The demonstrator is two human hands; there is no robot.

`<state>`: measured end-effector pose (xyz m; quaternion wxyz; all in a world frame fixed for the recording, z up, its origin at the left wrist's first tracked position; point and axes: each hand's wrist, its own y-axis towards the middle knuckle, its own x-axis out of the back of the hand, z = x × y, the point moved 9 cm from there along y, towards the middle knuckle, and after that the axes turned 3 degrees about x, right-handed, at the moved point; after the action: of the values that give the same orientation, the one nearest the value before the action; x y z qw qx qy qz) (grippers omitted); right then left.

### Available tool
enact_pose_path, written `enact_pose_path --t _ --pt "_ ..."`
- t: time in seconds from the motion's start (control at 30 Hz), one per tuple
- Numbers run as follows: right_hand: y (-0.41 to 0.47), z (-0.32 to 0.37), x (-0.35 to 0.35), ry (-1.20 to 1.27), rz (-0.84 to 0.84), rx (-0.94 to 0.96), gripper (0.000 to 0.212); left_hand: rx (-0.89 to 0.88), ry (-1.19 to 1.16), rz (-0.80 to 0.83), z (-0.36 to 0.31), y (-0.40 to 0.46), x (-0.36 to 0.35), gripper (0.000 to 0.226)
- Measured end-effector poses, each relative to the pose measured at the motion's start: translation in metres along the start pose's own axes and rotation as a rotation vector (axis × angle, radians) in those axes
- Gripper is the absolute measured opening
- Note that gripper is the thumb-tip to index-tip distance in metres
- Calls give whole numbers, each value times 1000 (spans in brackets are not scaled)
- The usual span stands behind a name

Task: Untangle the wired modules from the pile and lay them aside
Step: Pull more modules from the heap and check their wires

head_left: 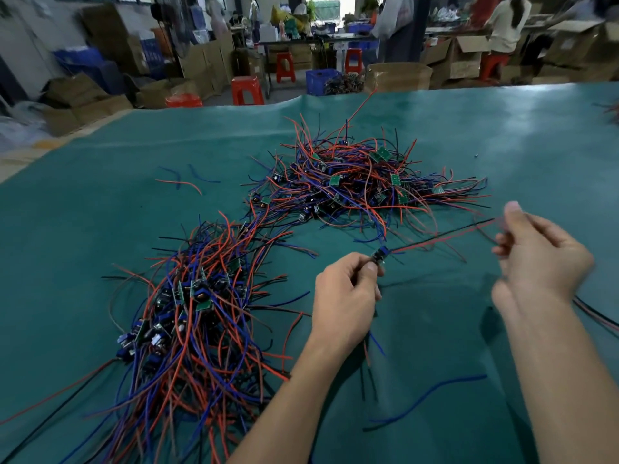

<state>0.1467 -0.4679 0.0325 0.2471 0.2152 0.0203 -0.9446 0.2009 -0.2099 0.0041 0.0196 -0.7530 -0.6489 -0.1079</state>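
Left hand (pixel 346 296) pinches one small module (pixel 380 255) between thumb and curled fingers, held just above the green table (pixel 502 135), near centre. A red and a black lead (pixel 442 237) run taut from the module to the right hand (pixel 539 259). Right hand is motion-blurred; its fingers look curled round the far end of those leads, grip detail not clear.

Tangled pile (pixel 365 185) of red, blue and black wires with green boards sits further back, centre-right, well apart from both hands. Some of its loose ends reach toward the held leads; cannot tell if any still cross them.

Second wire heap (pixel 197 313) lies to the left of the left forearm, running down to the near edge, modules clustered in its middle. A thin trail of wires links the two heaps.

Stray wires: a blue one (pixel 432 396) near the right forearm, a few short bits (pixel 187 180) far left.

Beyond the table: red stools (pixel 248 90), a blue crate (pixel 323 80), cardboard boxes (pixel 469 58), people working.
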Motion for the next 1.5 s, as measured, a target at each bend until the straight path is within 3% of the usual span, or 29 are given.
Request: enact_pose_path --t 0.1,0.23,0.3,0.37,0.5,0.77,0.83,0.9,1.03,1.17,1.23,1.3,1.37,1.43,1.5 --pt "-3 -15 -11 -120 81 -83 26 8 -83 -52 1 2 6 23" --pt "-55 -42 -73 -395 711 -170 28 -2 -123 -50 -1 2 5 21" --pt "-79 -45 -89 -423 918 -112 17 -14 -114 -51 -2 2 5 23" --pt "-81 -42 -91 -415 919 -46 4 -18 -87 -48 -2 2 5 25" --pt "-74 -34 -89 -397 853 48 13 -6 -61 -6 -1 3 1 24" --pt "-30 55 -58 104 401 142 6 -47 71 40 -8 -4 -4 19" --pt "-38 86 -74 127 468 180 7 -46 94 26 -7 -4 -3 19" --pt "-67 105 -107 106 649 170 8 -37 104 15 -6 -3 -2 21" --pt "-157 79 -182 -113 1027 61 13 -47 80 -4 -10 -3 0 34" --pt "-204 31 -233 -618 1280 257 38 -117 161 -27 -19 -6 5 30" --pt "-184 11 -246 -937 1208 487 33 -86 172 -15 -13 -3 4 24" --pt "-148 -4 -250 -1212 1048 675 20 -37 121 -10 -9 -2 4 36" --pt "-116 -24 -243 -1449 957 768 32 -29 83 -3 -9 -2 2 30" --pt "-95 -40 -233 -1558 914 805 40 -39 108 -12 -9 -1 3 20" --pt "-83 -47 -225 -1583 873 876 36 -57 140 -16 -9 0 2 24"
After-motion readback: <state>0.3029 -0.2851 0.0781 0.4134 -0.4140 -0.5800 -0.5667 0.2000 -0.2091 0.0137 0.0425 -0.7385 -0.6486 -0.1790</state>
